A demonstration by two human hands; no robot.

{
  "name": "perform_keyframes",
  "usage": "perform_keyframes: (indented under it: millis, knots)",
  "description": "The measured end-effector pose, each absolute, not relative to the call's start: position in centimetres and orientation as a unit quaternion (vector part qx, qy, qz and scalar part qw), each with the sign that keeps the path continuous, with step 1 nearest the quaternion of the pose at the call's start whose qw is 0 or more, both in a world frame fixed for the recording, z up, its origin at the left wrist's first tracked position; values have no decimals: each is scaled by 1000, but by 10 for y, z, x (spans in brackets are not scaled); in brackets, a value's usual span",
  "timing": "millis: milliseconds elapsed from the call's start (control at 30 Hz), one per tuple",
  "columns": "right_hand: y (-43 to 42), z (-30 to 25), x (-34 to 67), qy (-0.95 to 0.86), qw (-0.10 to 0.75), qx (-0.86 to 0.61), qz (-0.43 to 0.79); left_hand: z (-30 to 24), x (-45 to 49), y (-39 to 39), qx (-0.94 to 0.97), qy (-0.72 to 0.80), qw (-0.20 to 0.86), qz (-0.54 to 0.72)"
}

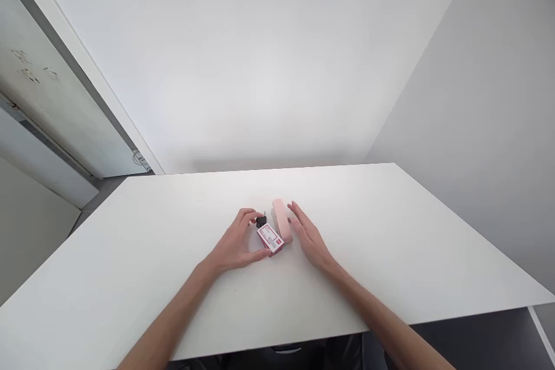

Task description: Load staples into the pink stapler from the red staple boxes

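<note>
A pink stapler lies on the white table, with a small white-and-red box against its lower left side. Just above the box is a small black binder clip. My left hand curves around the left side of these things, thumb and fingers spread. Its thumb tip touches the box's lower corner, and its index fingertip is at the clip. To the right of the stapler, my right hand stands on edge with its fingers stretched out, close along the stapler's side.
The white table reaches back to a pale wall, with a grey wall at the right. On the left, a white frame borders an opening with pale panels behind it. The table's front edge runs below my forearms.
</note>
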State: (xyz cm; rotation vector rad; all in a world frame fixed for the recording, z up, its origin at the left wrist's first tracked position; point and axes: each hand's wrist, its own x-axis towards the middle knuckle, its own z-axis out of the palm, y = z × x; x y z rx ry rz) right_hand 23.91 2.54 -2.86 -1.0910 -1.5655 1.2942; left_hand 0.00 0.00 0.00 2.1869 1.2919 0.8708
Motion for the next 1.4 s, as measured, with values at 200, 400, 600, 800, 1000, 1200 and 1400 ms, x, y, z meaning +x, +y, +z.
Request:
perform_keyframes:
  millis: [200, 400, 600, 800, 1000, 1200, 1400]
  knots:
    - [39, -28, 231, -635, 400, -416, 514, -2, -2, -4, 789, 453, 256, 326]
    - [69, -29, 214, -651, 377, -405, 520, -4, 3, -8, 784, 451, 290, 313]
    - [74, -28, 210, -668, 382, -391, 504, -7, 11, -9, 801, 431, 265, 320]
    - [72, -26, 208, -662, 393, -392, 504, -7, 10, -7, 809, 433, 225, 328]
    - [71, -25, 209, -659, 397, -393, 503, -5, 4, -6, 797, 473, 184, 327]
    - [71, -27, 211, -657, 398, -396, 503, -8, -1, -7, 787, 500, 180, 314]
    - [71, -28, 211, -660, 402, -400, 493, -6, -9, -7, 784, 500, 204, 306]
